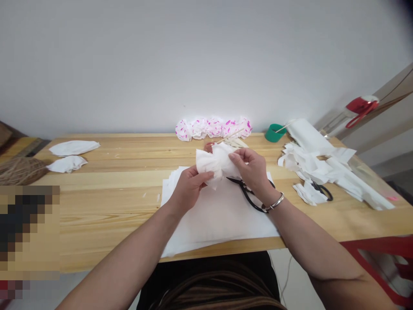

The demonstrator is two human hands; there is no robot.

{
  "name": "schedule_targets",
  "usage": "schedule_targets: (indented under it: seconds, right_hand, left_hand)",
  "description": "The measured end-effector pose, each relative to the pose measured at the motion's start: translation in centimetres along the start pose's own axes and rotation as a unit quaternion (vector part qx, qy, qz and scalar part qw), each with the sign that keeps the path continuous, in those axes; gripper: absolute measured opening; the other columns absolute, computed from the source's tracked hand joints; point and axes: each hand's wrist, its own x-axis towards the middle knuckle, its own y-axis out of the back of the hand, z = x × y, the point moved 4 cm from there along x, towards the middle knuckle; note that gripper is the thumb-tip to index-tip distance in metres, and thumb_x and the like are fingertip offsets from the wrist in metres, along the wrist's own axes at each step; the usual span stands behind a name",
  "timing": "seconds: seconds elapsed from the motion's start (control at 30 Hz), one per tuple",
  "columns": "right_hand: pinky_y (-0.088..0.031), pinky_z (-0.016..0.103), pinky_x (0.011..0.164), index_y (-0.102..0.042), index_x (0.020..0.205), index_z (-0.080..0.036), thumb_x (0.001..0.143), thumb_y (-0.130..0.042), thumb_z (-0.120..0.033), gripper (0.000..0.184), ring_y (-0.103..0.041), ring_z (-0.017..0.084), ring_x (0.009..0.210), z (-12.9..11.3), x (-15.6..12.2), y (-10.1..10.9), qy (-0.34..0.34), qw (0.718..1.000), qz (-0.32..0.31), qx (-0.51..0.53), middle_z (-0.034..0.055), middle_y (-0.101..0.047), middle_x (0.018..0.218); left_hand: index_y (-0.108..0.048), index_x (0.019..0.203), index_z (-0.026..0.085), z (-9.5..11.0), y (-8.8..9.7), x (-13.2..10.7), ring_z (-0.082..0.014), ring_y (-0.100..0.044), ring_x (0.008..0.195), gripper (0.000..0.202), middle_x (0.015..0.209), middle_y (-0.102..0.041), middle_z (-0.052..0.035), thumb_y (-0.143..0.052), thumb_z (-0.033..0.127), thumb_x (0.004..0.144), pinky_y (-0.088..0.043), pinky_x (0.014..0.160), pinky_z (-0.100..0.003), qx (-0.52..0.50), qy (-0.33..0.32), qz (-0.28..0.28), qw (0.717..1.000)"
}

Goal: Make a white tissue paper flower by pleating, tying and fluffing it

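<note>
Between my hands, above the table, is a gathered piece of white tissue paper (211, 161), pleated and fanned out like a bow. My left hand (189, 187) pinches its lower left side, thumb on top. At its right side my right hand (253, 167) grips the paper between thumb and fingers. Black-handled scissors (253, 201) lie below my right hand and wrist, partly hidden, with the blades pointing left. Under them is a stack of flat white paper sheets (213, 224) near the table's front edge.
Pink-flecked white paper puffs (214, 128) line the wall. A green cup (275, 133) with a stick stands right of them. Crumpled white paper (309, 163) and a second pair of scissors (324, 190) lie rightward. Folded white pieces (74, 147) and brown twine (22, 170) lie left.
</note>
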Motion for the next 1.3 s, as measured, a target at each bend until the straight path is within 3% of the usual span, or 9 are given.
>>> schedule_targets:
  seconds: [0.1,0.23,0.43,0.57,0.7,0.8,0.9,1.1,1.3]
  right_hand:
    - [-0.044,0.030,0.070,-0.061,0.086,-0.019,0.071,-0.069,-0.041,0.028,-0.051,0.015,0.072,-1.1,-0.3,0.3,0.096,0.995,0.028,-0.029,0.0006,-0.057,0.076]
    - [-0.044,0.032,0.073,-0.061,0.078,-0.020,0.074,-0.068,-0.034,0.016,-0.052,0.016,0.077,-1.7,-0.5,0.4,0.180,0.982,0.045,-0.035,0.0016,-0.056,0.076]
    - [-0.044,0.031,0.069,-0.059,0.065,-0.019,0.080,-0.061,-0.030,0.018,-0.052,0.014,0.070,-0.1,0.5,0.8,0.117,0.989,0.081,-0.033,0.0006,-0.056,0.070]
    - [-0.045,0.031,0.068,-0.061,0.081,-0.018,0.086,-0.051,-0.033,0.018,-0.053,0.015,0.073,0.0,0.7,1.1,0.104,0.989,0.102,-0.034,0.0032,-0.059,0.080]
    - [-0.045,0.035,0.075,-0.059,0.091,-0.021,0.088,-0.050,-0.028,0.011,-0.055,0.018,0.087,-1.7,-0.6,1.3,0.229,0.962,0.129,-0.067,0.0062,-0.060,0.090]
    - [-0.042,0.037,0.079,-0.058,0.092,-0.022,0.084,-0.056,-0.022,0.008,-0.054,0.019,0.089,-3.1,-2.1,0.4,0.352,0.928,0.061,-0.105,0.0057,-0.061,0.090]
    - [-0.038,0.037,0.077,-0.058,0.088,-0.022,0.082,-0.060,-0.019,0.006,-0.053,0.017,0.082,-3.7,-3.2,-0.7,0.428,0.888,-0.026,-0.165,0.0019,-0.064,0.083]
    - [-0.033,0.036,0.079,-0.058,0.086,-0.021,0.086,-0.056,-0.019,0.003,-0.051,0.015,0.082,-3.8,-3.6,-1.5,0.456,0.858,-0.073,-0.225,-0.0002,-0.066,0.082]
    - [-0.030,0.036,0.080,-0.058,0.084,-0.021,0.088,-0.052,-0.019,0.008,-0.048,0.016,0.084,-3.4,-3.4,-1.8,0.450,0.850,-0.089,-0.257,0.0010,-0.064,0.080]
  left_hand:
    - [-0.071,0.080,0.016,-0.1,-0.3,-0.3,-0.0139,-0.059,0.069,0.016,0.074,-0.068,-0.0023,-0.073,0.025,0.067,-0.044,0.067,-0.027,0.049,0.001,-0.012,0.999]
    - [-0.071,0.082,0.016,-0.4,-0.7,-0.7,-0.0151,-0.059,0.069,0.019,0.072,-0.068,-0.0022,-0.072,0.030,0.070,-0.043,0.066,-0.028,0.129,-0.003,-0.037,0.991]
    - [-0.072,0.080,0.016,-0.5,-0.8,-0.6,-0.0152,-0.060,0.069,0.017,0.074,-0.070,-0.0029,-0.073,0.027,0.068,-0.045,0.066,-0.028,0.093,0.010,-0.078,0.993]
    - [-0.072,0.078,0.015,-0.3,-0.3,-0.2,-0.0149,-0.061,0.069,0.015,0.075,-0.070,-0.0035,-0.075,0.022,0.065,-0.046,0.064,-0.027,0.018,0.019,-0.033,0.999]
    - [-0.072,0.085,0.016,-0.2,0.1,0.1,-0.0155,-0.062,0.075,0.021,0.082,-0.071,-0.0039,-0.075,0.022,0.065,-0.047,0.065,-0.027,-0.032,0.000,0.016,0.999]
    - [-0.072,0.086,0.016,-0.3,0.0,0.2,-0.0158,-0.062,0.075,0.022,0.083,-0.071,-0.0040,-0.075,0.023,0.066,-0.048,0.064,-0.027,-0.042,0.004,0.015,0.999]
    - [-0.071,0.085,0.015,-0.2,0.0,0.1,-0.0137,-0.062,0.071,0.019,0.080,-0.070,-0.0032,-0.074,0.025,0.069,-0.049,0.064,-0.026,-0.044,0.007,0.004,0.999]
    - [-0.070,0.076,0.010,-0.2,-0.1,0.1,-0.0148,-0.062,0.065,0.026,0.069,-0.068,-0.0058,-0.066,0.036,0.077,-0.050,0.067,-0.030,-0.061,0.031,-0.011,0.998]
    - [-0.069,0.084,0.012,-0.3,-0.1,0.2,-0.0178,-0.065,0.066,0.032,0.073,-0.070,-0.0073,-0.054,0.041,0.084,-0.051,0.065,-0.033,-0.094,0.069,0.011,0.993]
